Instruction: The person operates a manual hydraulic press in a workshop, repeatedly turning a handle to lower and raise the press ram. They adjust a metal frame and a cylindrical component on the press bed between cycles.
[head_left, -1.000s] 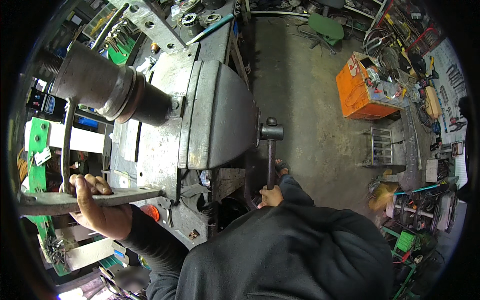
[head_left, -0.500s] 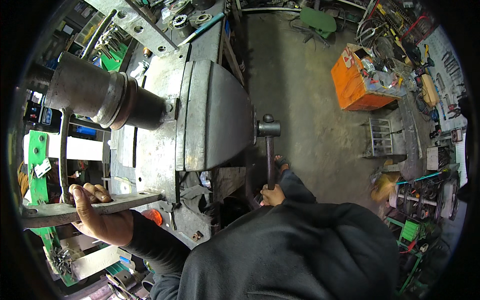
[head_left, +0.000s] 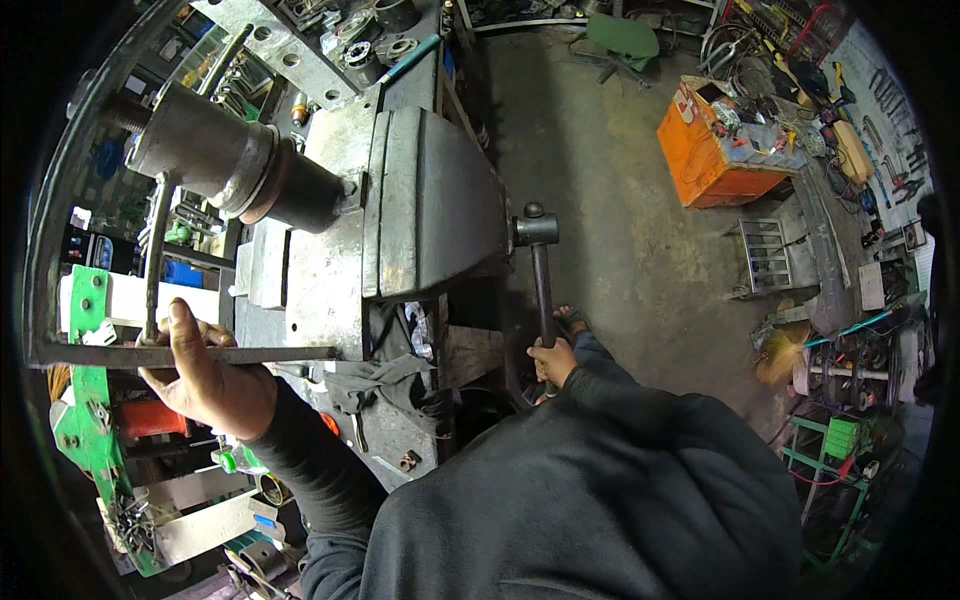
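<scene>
My left hand [head_left: 205, 385] is closed round a flat steel bar [head_left: 270, 354] and sits at the foot of a steel rod [head_left: 155, 260]. The rod rises to a heavy steel cylinder [head_left: 195, 145] with a collar, fixed against a steel plate [head_left: 320, 325] on a large grey vise [head_left: 445, 200]. At the vise's right side, my right hand [head_left: 553, 362] grips the long handle [head_left: 544, 295], low on its length.
An orange cabinet [head_left: 690, 165] piled with tools stands at the right, with a metal rack [head_left: 760, 260] nearby. A green stool [head_left: 620, 40] is at the far end. Metal parts, dark rags [head_left: 375, 395] and a green steel frame [head_left: 90, 400] surround the bench.
My left hand and the bar now appear higher in the picture, the bar more level. The cylinder has shifted right in view. My right hand also appears higher, still on the handle.
</scene>
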